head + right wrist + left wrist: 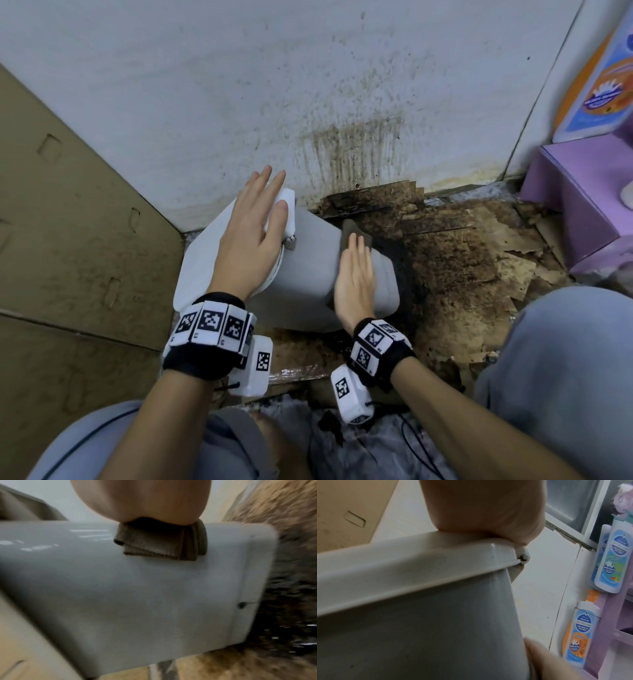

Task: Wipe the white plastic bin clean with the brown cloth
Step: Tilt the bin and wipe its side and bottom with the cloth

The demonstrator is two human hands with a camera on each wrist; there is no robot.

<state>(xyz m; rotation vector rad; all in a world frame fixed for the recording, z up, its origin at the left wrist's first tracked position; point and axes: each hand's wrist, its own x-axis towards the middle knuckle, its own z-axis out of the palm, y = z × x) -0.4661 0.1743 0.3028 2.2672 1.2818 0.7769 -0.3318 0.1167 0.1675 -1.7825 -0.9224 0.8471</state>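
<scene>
Stained, peeling floor (pixel 455 260) ran up to a spattered white wall (pixel 205 85), with a cardboard box (pixel 68 212) along the floor's left edge and a purple shelf unit (pixel 575 198) holding soap bottles (pixel 580 632) at its right edge; between them the white plastic bin (pixel 308 260) lay tipped on its side near the wall, lid end toward the cardboard, base toward the darkest patch of the floor.

The left hand (pixel 253 233) lay flat on the lid (pixel 412 561), fingers straight and spread, holding nothing, simply steadying the bin; the right hand (pixel 354 274) was also flat, fingers straight and together, its grip no more than a press of the palm on the folded brown cloth (pixel 164 543), which sat on the uppermost side of the bin, close to the base end.

By my judgement the wiping step was under way, the cloth working that upper side; the blur in the right wrist view fitted a stroke in progress. How much of the bin was already clean could not be told; the lower sides were hidden.

The next move seemed to call for firm, even pressure along the side toward the lid, the left hand bracing so the bin would not roll; then a turn of the bin to bring an unwiped side up.
</scene>
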